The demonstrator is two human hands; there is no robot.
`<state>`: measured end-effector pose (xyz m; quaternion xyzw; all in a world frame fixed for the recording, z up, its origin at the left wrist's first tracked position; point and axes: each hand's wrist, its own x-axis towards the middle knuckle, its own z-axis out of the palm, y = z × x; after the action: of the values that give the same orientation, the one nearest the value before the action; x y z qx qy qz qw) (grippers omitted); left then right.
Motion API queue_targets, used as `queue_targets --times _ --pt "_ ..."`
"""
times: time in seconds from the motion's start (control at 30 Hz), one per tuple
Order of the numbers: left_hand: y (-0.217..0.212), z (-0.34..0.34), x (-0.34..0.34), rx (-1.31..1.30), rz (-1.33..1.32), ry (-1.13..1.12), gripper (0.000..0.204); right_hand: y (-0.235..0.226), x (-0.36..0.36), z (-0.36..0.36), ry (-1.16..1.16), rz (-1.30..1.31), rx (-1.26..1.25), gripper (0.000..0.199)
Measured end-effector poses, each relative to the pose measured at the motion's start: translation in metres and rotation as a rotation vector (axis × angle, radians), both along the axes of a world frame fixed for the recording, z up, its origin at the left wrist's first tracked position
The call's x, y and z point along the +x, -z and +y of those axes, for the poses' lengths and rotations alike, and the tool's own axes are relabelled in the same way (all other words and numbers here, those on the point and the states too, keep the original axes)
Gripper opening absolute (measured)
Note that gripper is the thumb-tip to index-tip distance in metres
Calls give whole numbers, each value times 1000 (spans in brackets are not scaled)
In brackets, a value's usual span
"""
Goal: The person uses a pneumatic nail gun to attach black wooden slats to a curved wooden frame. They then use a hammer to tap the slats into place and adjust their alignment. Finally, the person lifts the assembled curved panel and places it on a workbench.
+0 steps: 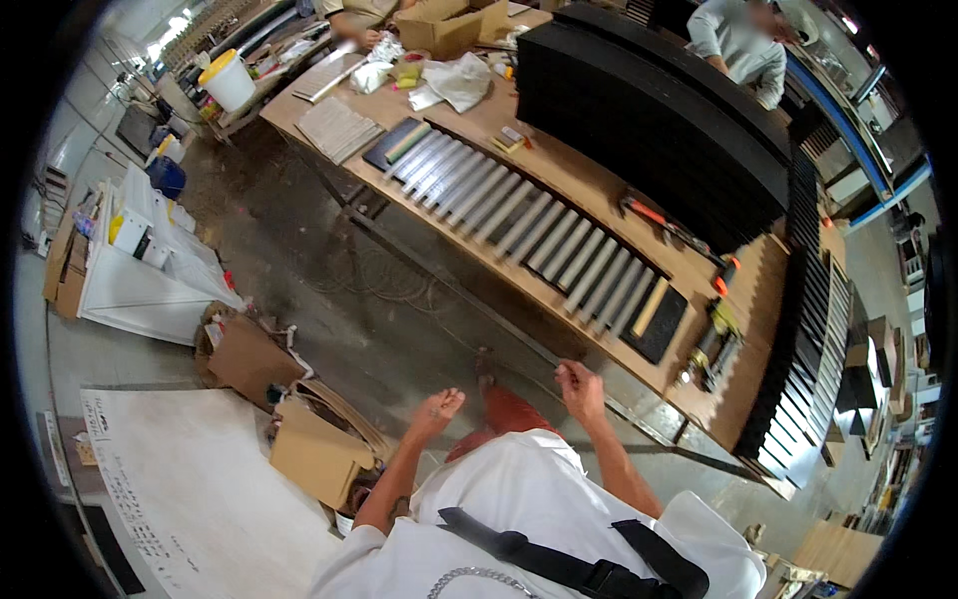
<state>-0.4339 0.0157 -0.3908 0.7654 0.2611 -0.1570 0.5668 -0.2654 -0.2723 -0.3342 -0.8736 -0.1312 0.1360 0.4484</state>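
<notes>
Both hands hang in the air in front of my body, apart from the wooden table. My left hand (pixel 436 411) has its fingers curled together, and no object shows in it. Held near the table's front edge, my right hand (pixel 582 389) is also curled closed, with nothing visible between the fingers. Nearest on the tabletop (pixel 549 299) lies a dark slatted panel (pixel 529 232) with a row of light metal strips across it. A cordless power tool (pixel 714 344) lies to its right. Orange-handled pliers (pixel 649 215) sit behind the panel.
A tall black stack of panels (pixel 649 120) stands at the back, with a person (pixel 743 45) behind it. Pale strips (pixel 339 130) and a cardboard box (pixel 449 25) occupy the table's left end. Open cartons (pixel 319 449) and a large white sheet (pixel 190 479) lie at my left.
</notes>
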Motion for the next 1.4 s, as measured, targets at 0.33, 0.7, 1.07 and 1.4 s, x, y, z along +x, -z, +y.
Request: queue_targets --times 0.33,0.7,1.07,1.4 --pt "-50 191 191 192 87 155 75 -23 152 185 195 -81 255 28" --pt "-10 397 280 211 185 181 49 -32 229 375 160 -31 182 26" --pt "30 616 366 156 11 512 46 -25 233 683 214 -5 77 71" --pt "-6 733 358 -146 128 442 65 -1 269 775 346 -141 -269 112"
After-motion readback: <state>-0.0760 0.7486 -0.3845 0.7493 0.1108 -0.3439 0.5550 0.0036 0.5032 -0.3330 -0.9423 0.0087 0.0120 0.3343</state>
